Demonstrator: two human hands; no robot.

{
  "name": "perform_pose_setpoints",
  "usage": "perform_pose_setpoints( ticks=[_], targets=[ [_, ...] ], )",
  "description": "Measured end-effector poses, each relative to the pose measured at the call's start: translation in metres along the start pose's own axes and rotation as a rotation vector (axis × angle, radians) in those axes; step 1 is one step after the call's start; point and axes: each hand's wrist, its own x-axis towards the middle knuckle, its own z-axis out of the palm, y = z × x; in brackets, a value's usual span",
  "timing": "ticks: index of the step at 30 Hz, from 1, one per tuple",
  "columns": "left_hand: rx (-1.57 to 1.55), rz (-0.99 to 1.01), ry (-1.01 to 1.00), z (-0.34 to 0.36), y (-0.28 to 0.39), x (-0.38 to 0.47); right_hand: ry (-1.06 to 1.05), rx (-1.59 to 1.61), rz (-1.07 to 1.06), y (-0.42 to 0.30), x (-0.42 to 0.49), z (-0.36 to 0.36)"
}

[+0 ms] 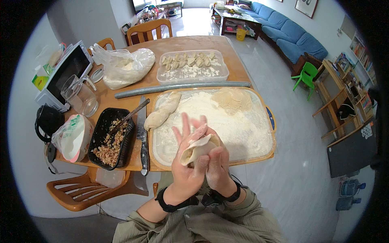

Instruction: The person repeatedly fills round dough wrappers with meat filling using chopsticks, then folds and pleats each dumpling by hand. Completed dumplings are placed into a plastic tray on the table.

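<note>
A folded dumpling (199, 149) rests between my two hands above the near edge of the floured board (194, 121). My left hand (189, 161) supports it from the left, with the thumb against the dough and some fingers extended. On the other side, my right hand (219, 161) pinches the wrapper's edge between thumb and fingers. The left end of the fold gapes a little. Flat dough wrappers (232, 100) lie overlapped at the board's far right. A twisted dough roll (163, 111) lies along its left side.
Left of the board are a knife (144, 145) and a black tray of filling (111, 139) with chopsticks (130, 115). A long grey rod (182, 86) crosses behind the board. Beyond it are a plastic container of dumplings (193, 66), a bag of flour (129, 68) and a glass pitcher (80, 97).
</note>
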Motion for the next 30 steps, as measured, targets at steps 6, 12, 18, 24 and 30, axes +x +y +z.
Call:
perform_pose_setpoints(
  ticks=[6,12,18,24,30],
  targets=[
    [0.144,0.356,0.040,-0.019,-0.003,0.019,-0.156,-0.094,0.036,-0.026,-0.003,0.002],
    [0.313,0.297,-0.278,-0.044,0.022,0.024,-0.204,-0.513,-0.209,-0.047,-0.008,0.000],
    [0.412,0.334,-0.380,-0.042,0.033,0.029,-0.268,-0.689,-0.323,-0.050,-0.004,-0.005],
    [0.284,0.335,-0.494,-0.038,0.025,0.031,-0.391,-0.890,-0.386,-0.057,-0.003,-0.012],
    [0.212,0.254,-0.464,-0.036,0.004,0.034,-0.266,-1.098,-0.425,-0.037,-0.005,-0.012]
  ],
)
